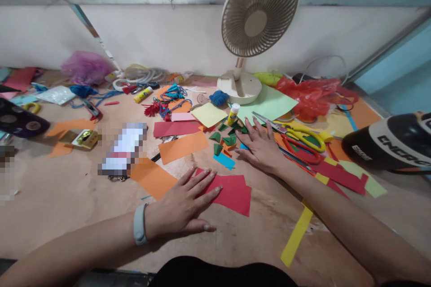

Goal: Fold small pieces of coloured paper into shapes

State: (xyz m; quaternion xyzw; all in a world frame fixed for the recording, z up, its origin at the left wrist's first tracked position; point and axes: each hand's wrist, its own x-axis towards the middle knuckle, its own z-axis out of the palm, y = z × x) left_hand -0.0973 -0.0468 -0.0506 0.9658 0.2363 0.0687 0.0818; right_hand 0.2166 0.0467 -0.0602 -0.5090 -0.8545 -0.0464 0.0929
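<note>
My left hand lies flat with fingers spread over the left part of some red paper, near the table's front. To the right and farther back, my right hand rests with its fingers apart beside small folded green paper pieces and a blue paper strip. An upright glue stick stands just beyond its fingertips. Yellow-handled scissors and red-handled scissors lie right of that hand, the yellow pair's blades reaching close to its fingers. Neither hand appears to hold anything.
A desk fan stands at the back on a light green sheet. Orange paper, a phone-like object and a small box lie left. A black-and-white tumbler is at right, near a red plastic bag.
</note>
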